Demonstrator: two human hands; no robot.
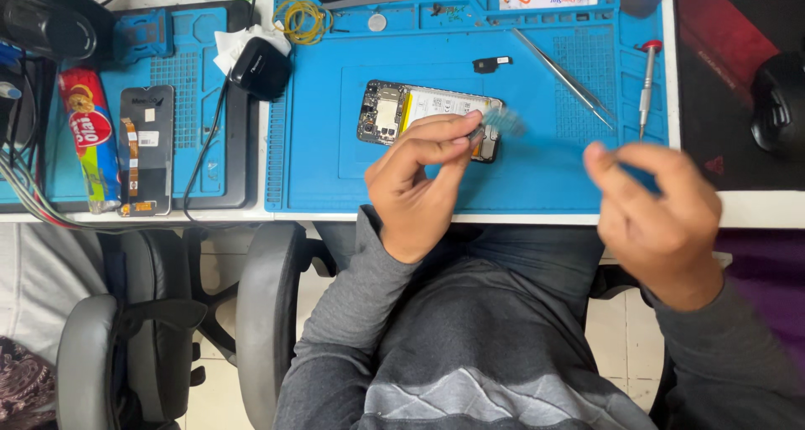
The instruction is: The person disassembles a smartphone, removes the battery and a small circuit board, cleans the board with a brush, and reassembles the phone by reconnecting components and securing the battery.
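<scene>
White surface (pixel 755 208) carries a blue repair mat (pixel 319 178) across the upper centre of the frame. On the mat, just above centre, lies an opened phone (pixel 419 111), back cover off, with battery and circuit board exposed.

The left hand (pixel 415 187) hovers over the phone's right end, its fingers (pixel 453 141) pinching a small, blurred grey-blue piece (pixel 501 121); its exact kind cannot be told. The right hand (pixel 658 208) hangs at centre right, fingers pressed loosely together; whether it holds anything cannot be told.

For good work, the pinch should stay light and the piece low over the mat, clear of the board.

Containers: the mat's moulded trays along the top edge hold tiny screws (pixel 449 11) and a coin-like disc (pixel 377 23). Tweezers (pixel 562 78) and a red-capped screwdriver (pixel 646 82) lie at upper right.
</scene>
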